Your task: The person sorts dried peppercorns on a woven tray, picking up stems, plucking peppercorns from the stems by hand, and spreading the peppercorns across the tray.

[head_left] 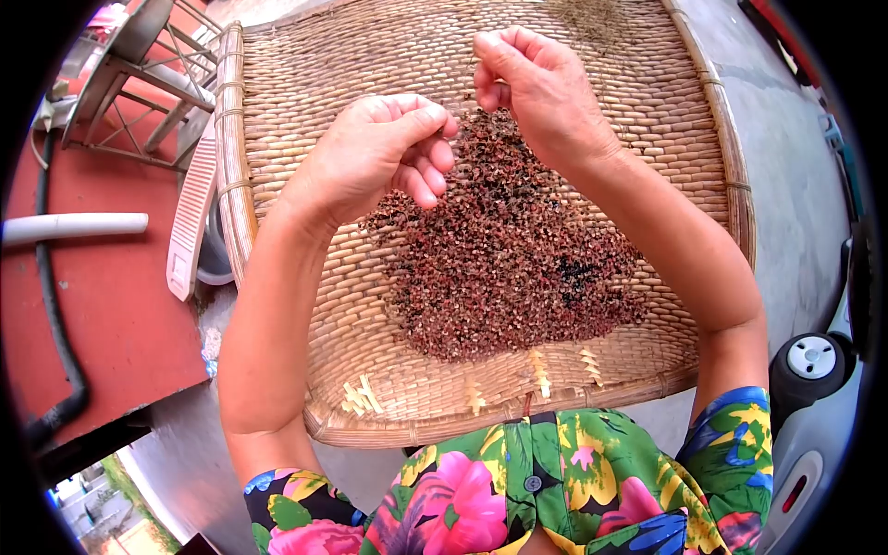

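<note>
A large heap of small dried reddish-brown husks and black grains [518,268], similar to Sichuan peppercorns, lies on a shallow woven tray [324,347]. Over the heap's upper left edge hovers my left hand [384,153], its fingers curled and the thumb against the index finger. Higher up and to the right, my right hand [546,92] pinches thumb and index finger together above the heap's top. Anything between either set of fingertips is too small to make out. Both hands are raised apart from each other.
Some greenish-brown stalky bits [592,18] lie at the tray's far end. To the left are a red surface [111,305] with a white pipe [83,227], a metal stand [139,83] and a pink ridged washboard [194,217]. A wheeled grey item [814,356] stands at right.
</note>
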`<state>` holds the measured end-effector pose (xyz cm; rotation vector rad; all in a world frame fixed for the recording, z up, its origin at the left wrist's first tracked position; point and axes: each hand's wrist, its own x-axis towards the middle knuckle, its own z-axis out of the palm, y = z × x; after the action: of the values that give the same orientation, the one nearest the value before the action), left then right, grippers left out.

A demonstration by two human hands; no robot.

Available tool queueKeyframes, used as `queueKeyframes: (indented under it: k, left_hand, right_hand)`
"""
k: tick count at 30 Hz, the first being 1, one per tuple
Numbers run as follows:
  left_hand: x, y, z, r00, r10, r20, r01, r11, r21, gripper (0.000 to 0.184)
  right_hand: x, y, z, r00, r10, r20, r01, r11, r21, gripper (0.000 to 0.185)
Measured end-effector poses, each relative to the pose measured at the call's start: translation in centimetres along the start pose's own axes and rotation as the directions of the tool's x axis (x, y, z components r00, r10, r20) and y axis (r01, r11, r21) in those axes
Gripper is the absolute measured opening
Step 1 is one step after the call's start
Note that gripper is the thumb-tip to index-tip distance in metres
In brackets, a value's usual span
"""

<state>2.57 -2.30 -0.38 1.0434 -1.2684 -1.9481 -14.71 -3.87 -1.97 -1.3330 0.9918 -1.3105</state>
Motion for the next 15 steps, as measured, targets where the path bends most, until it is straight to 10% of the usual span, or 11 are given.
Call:
queueKeyframes:
  k: [2,4,7,8,10,12,13,15]
  left_hand:
    - [0.0,-0.4,-0.4,0.998,-0.065,-0.021,0.067,0.983,0.169,0.019]
    - [0.3,-0.8,-0.6,0.991,0.004,-0.136,0.063,0.875,0.480,0.016]
    - [0.8,-1.6,-2.5,0.958,0.190,-0.215,0.122,0.407,0.905,0.016]
    - [0.8,-2.0,-3.2,0.957,0.189,-0.219,0.124,0.413,0.902,0.016]
    - [0.5,-2.6,-4.0,0.888,0.457,-0.046,0.058,-0.012,0.998,0.018]
    - [0.8,-2.3,-4.4,0.892,0.445,-0.081,0.060,0.060,0.996,0.019]
    - [0.8,-2.0,-4.1,0.889,0.450,-0.082,0.055,0.073,0.996,0.019]
    - [0.7,-1.8,-3.7,0.891,0.445,-0.094,0.049,0.112,0.992,0.021]
  right_hand:
    - [3.2,-0.5,-2.0,0.991,-0.020,-0.130,0.029,0.997,0.070,0.020]
    - [7.1,-1.2,-5.0,0.971,-0.185,-0.153,0.146,0.961,-0.237,0.021]
    - [12.0,-1.6,-11.2,0.927,-0.343,-0.152,0.155,0.719,-0.677,0.015]
    - [11.8,-2.8,-12.4,0.953,-0.254,-0.167,0.013,0.582,-0.813,0.018]
    - [9.2,-7.1,-11.2,0.995,-0.065,-0.077,-0.086,-0.145,-0.986,0.022]
    - [9.5,-3.3,-14.1,0.790,-0.561,0.247,0.137,-0.230,-0.963,0.018]
    - [9.0,-3.0,-13.5,0.798,-0.548,0.252,0.143,-0.234,-0.962,0.018]
    - [7.0,-2.5,-10.3,0.988,-0.120,0.101,0.150,0.543,-0.826,0.018]
